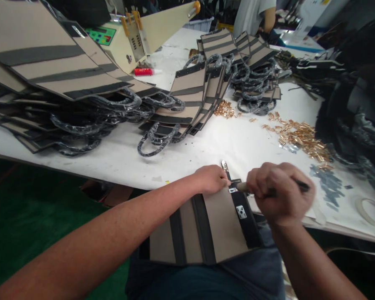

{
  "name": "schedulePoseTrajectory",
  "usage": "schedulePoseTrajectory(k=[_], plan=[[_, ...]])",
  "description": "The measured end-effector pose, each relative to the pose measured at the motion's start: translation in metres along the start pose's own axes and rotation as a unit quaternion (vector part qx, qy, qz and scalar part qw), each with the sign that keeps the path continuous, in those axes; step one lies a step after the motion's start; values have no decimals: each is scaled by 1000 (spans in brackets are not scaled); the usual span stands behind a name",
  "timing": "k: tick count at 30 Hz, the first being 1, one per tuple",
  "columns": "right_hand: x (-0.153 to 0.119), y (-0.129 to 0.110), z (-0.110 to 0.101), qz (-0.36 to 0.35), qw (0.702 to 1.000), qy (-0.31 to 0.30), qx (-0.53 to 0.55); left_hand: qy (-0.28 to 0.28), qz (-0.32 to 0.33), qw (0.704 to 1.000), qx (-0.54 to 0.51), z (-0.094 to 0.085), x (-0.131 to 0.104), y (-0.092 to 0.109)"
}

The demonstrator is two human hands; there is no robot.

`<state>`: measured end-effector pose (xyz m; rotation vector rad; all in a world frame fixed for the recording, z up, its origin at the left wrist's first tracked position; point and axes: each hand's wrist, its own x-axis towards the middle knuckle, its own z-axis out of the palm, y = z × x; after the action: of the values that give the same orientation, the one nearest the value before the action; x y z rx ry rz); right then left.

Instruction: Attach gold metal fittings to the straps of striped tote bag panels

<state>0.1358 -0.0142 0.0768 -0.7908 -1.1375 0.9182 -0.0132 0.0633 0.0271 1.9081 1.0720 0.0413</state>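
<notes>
A beige panel with dark stripes [225, 227] lies across my lap, its far end against the table edge. My left hand [211, 179] is closed at the panel's top corner, fingertips pinched beside a small metal plate [233, 190]; what they pinch is hidden. My right hand [281, 191] is wrapped round a slim hand tool [243, 187] with a dark rear end and a tan front end. Its front end is by the metal plate; whether they touch I cannot tell. Another silver plate with holes [241, 212] sits on the dark strip. A metal-tipped strap [225, 166] sticks out beyond the corner.
Striped panels with plastic-wrapped handles [187, 91] are stacked at left and centre on the white table [203, 146]. Gold-coloured metal pieces [303, 137] and grey strips [328, 187] lie at right, near a tape roll [373, 212]. A cream machine [162, 27] and another person [253, 16] are behind.
</notes>
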Motion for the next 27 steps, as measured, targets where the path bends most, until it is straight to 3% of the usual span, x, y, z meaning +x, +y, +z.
schedulePoseTrajectory(k=[3, 9, 13, 17, 22, 27], plan=[[3, -11, 5, -38, 999, 19, 16, -6, 10, 1000, -4, 0, 2, -3], [-8, 7, 4, 42, 997, -25, -57, -14, 21, 1000, 3, -1, 5, -1], [-5, -2, 6, -21, 999, -19, -19, -7, 24, 1000, 2, 1, 7, -4], [-9, 6, 4, 34, 998, -16, -47, -11, 23, 1000, -4, 2, 7, -5], [-12, 13, -2, -25, 999, 7, -28, -5, 16, 1000, -6, 1, 6, -4], [-7, 11, -1, 23, 999, -5, -37, -4, 12, 1000, -4, 1, 6, -3]])
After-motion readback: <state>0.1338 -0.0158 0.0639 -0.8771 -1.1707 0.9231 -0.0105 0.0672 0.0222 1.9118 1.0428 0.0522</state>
